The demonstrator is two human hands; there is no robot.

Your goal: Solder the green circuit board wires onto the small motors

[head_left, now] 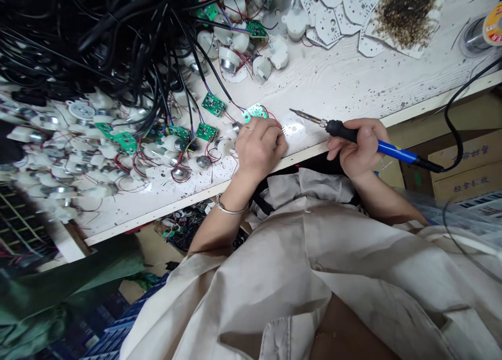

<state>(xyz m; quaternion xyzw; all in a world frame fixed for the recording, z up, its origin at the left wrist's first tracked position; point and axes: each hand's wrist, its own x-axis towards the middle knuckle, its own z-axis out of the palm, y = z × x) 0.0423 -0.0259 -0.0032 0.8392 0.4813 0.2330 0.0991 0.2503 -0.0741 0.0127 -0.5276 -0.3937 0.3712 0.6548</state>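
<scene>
The right hand (358,145) is wrapping firmly around a blue-handled soldering iron (392,150), aiming its tip at a white perforated disc (293,130) on the worktop (325,77). The left hand (259,148) is curling narrowly just beside that disc, near a green circuit board (254,112), its exact hold hidden.

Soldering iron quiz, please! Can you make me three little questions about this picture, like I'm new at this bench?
1. Which hand holds the soldering iron?
2. Fill in the gap: the small circuit boards on the bench are coloured ____.
3. True or false: a metal bangle sits on the wrist of the hand without the iron.

Key: 1. The right hand. 2. Green. 3. True.
</scene>
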